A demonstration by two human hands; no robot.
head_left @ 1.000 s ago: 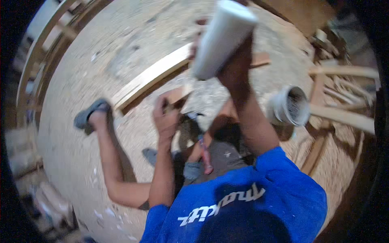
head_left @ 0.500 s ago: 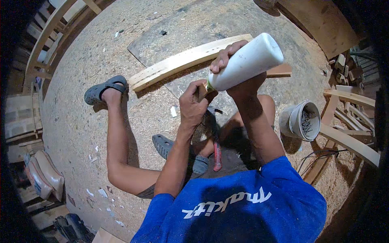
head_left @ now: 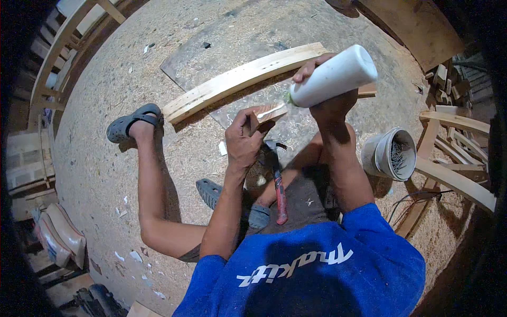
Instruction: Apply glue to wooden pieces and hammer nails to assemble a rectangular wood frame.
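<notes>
My left hand (head_left: 242, 138) is closed around a small wooden block (head_left: 262, 119), holding its end face upward. A streak of white glue (head_left: 271, 111) lies along that face. In my right hand (head_left: 334, 108) is a white squeeze bottle (head_left: 336, 77), tipped with its greenish nozzle down to the left, just right of the block. A thin white strand seems to reach from the nozzle toward the glue. Below my hands a claw hammer (head_left: 280, 196) with a red and black handle rests against my lap. Part of the block is hidden by my left fingers.
A pale wooden beam (head_left: 232, 86) lies on the sawdust-covered floor beyond my hands. To the right stands a white bucket (head_left: 379, 154) of nails, near curved wooden pieces (head_left: 457, 185). A loose clog (head_left: 210, 191) lies beside my legs. Filled sacks (head_left: 66, 230) sit at the left.
The bottle has moved right, away from the block, and its nozzle has come off the wood. The block's end face with the white glue streak now shows.
</notes>
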